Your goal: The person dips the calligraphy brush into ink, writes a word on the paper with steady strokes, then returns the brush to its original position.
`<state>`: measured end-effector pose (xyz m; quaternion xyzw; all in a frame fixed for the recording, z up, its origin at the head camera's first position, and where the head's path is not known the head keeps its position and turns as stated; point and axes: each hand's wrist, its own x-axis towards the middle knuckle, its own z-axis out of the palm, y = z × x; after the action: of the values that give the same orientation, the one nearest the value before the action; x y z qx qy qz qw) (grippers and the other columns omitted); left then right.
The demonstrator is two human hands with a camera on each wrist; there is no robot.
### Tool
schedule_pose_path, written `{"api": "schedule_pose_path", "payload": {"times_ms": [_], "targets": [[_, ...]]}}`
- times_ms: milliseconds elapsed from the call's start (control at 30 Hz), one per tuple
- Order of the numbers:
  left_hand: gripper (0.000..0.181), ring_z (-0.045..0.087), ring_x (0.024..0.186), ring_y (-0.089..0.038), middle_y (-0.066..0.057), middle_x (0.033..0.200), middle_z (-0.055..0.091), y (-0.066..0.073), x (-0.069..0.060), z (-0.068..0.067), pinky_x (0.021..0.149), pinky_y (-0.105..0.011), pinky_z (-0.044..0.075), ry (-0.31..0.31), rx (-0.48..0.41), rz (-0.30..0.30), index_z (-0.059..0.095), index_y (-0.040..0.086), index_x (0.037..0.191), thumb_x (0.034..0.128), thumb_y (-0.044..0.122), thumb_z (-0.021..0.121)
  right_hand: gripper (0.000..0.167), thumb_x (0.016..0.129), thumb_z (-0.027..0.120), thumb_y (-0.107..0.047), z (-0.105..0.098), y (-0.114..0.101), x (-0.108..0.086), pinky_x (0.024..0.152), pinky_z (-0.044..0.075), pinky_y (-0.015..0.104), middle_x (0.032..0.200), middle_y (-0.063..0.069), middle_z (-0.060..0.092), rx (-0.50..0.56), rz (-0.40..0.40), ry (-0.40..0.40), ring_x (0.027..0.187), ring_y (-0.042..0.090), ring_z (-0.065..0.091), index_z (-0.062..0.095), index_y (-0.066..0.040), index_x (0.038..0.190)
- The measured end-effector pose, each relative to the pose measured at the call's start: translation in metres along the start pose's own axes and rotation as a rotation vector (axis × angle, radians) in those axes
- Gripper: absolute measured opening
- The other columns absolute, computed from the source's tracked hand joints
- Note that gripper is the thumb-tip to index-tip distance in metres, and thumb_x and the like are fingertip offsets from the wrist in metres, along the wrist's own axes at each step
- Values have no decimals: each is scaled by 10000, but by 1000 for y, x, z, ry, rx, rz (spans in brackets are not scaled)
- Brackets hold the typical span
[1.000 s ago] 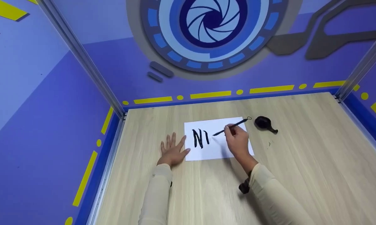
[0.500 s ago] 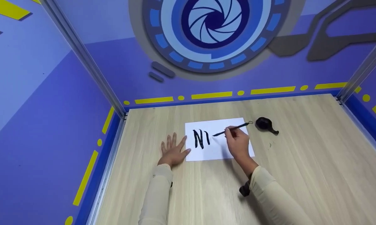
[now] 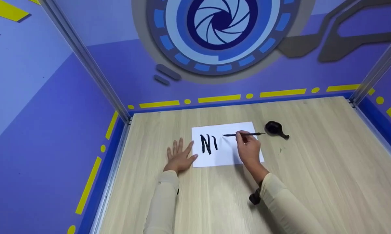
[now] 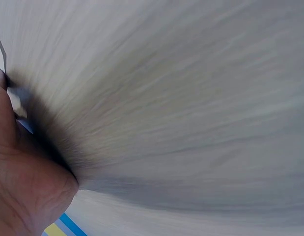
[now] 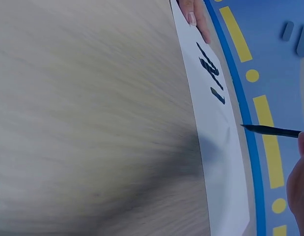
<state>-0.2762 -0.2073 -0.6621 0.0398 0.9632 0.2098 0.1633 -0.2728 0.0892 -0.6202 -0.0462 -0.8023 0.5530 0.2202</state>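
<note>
A white sheet of paper lies on the table with black strokes that look like "N" and "I" on its left half. My right hand pinches a thin black writing brush over the right half of the sheet. The brush lies nearly level, its tip pointing left; in the right wrist view the brush tip appears raised off the paper. My left hand rests flat with fingers spread, its thumb and index finger touching the sheet's left edge. In the left wrist view only part of the left hand shows.
A small black ladle-shaped dish with a short handle sits right of the paper. The wooden table meets blue-purple panels at the back and both sides. Small dark marks lie below the dish.
The brush has swung from a slant to nearly level, and its tip has moved up the paper. The right hand has shifted slightly right. The left hand and paper stay put.
</note>
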Motion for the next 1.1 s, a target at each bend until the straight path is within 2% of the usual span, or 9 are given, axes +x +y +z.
{"api": "schedule_pose_path", "payload": {"times_ms": [233,467,700,900,1100], "targets": [[702,-180,1679,-416,-105,1824,-122,4,-8,-7,1323,-684,-121,11,18,1,166,394,1716,1098,612,416,166,1033,715,-215,3,4,-3,735,509,127,912,87,820,-5,-26,-13,832,147,742,825,-100,1082],[713,-191,1678,-409,-91,1824,-134,5,-10,-8,1321,-687,-124,12,10,-2,159,408,1714,1090,626,426,177,1034,714,-217,5,6,-3,738,502,121,907,68,821,-10,-35,-29,830,131,728,825,-91,1086],[700,-158,1684,-427,-127,1826,-97,6,-10,-8,1319,-689,-122,14,-7,7,190,363,1719,1100,577,437,154,1019,729,-185,9,9,-4,735,505,105,913,83,829,-6,-36,-22,808,99,729,828,-87,1085],[707,-165,1682,-426,-122,1825,-112,6,-9,-7,1319,-685,-132,10,0,2,175,369,1720,1099,583,436,193,1027,713,-175,10,10,-7,754,530,143,975,106,827,-19,-15,-55,847,154,750,813,-43,1125],[718,-174,1681,-423,-119,1825,-115,5,-7,-5,1314,-685,-147,15,-18,9,178,373,1719,1091,595,446,179,1026,719,-209,11,10,-8,758,537,178,961,89,824,-28,19,-82,846,141,741,822,-91,1111]]}}
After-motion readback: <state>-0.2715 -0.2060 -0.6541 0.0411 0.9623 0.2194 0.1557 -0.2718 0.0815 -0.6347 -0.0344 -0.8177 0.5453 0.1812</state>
